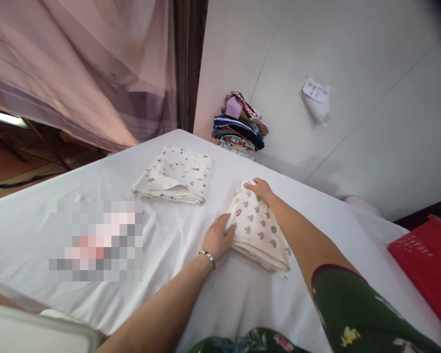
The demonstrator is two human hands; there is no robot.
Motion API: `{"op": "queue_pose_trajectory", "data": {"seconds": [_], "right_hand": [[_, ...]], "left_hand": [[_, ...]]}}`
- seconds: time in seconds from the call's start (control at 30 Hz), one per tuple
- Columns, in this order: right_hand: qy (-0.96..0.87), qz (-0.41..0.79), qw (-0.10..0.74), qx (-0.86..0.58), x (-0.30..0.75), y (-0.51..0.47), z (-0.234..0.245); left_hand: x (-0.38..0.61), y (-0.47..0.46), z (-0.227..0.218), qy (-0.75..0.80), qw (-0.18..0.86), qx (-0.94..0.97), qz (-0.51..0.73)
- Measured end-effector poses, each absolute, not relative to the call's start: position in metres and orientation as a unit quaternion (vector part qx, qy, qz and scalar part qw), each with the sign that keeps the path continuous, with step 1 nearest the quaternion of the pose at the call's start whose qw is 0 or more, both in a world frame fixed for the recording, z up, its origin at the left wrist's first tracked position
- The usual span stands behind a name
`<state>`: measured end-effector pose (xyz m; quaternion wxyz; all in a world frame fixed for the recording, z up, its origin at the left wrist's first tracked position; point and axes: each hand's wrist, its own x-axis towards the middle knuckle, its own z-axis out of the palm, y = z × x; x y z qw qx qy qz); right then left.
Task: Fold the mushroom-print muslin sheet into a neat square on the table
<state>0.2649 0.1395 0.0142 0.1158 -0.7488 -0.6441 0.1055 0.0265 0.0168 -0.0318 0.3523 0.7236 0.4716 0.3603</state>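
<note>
A folded muslin cloth [259, 223] lies on the white sheet in front of me, cream with grey and a few coloured mushroom-like prints. My left hand [218, 236], with a metal bracelet at the wrist, holds its left edge, thumb on top and the other fingers along the side. At the far edge, my right hand [260, 190] has its fingers closed on a corner. A second folded cloth [180, 174], white with small scattered prints, rests to the left, its near corner turned back. Fingertips under the cloth edges are hidden.
The white sheet [161, 245] covers the surface. A stack of folded clothes [240, 127] stands against the wall beyond it. A labelled plastic bag [318, 103] is on the wall. Pink curtains [95, 68] hang at left; a red bag [422, 264] is at right. One patch at left is pixelated.
</note>
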Motion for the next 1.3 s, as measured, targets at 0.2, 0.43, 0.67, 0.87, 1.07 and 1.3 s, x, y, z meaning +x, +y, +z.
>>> {"op": "queue_pose_trajectory", "data": {"seconds": [0.2, 0.43, 0.67, 0.87, 1.07, 1.3], "right_hand": [[-0.670, 0.074, 0.075, -0.735, 0.255, 0.141, 0.008], [-0.735, -0.001, 0.127, -0.666, 0.229, 0.107, -0.006], [-0.709, 0.077, 0.194, -0.673, 0.219, 0.093, -0.001], [-0.712, 0.081, 0.313, -0.624, 0.188, 0.030, 0.015], [-0.787, 0.069, 0.170, -0.590, 0.158, -0.027, 0.009], [-0.680, 0.179, 0.351, -0.619, 0.163, -0.023, 0.002]], "left_hand": [[0.025, 0.019, -0.031, 0.497, 0.365, 0.692, 0.374], [0.025, 0.022, -0.031, 0.510, 0.381, 0.674, 0.375], [0.021, 0.022, -0.026, 0.506, 0.410, 0.659, 0.376], [0.021, 0.023, -0.020, 0.515, 0.419, 0.638, 0.391], [0.020, 0.029, -0.022, 0.542, 0.452, 0.587, 0.396], [0.026, 0.034, -0.029, 0.418, 0.614, 0.477, 0.469]]}}
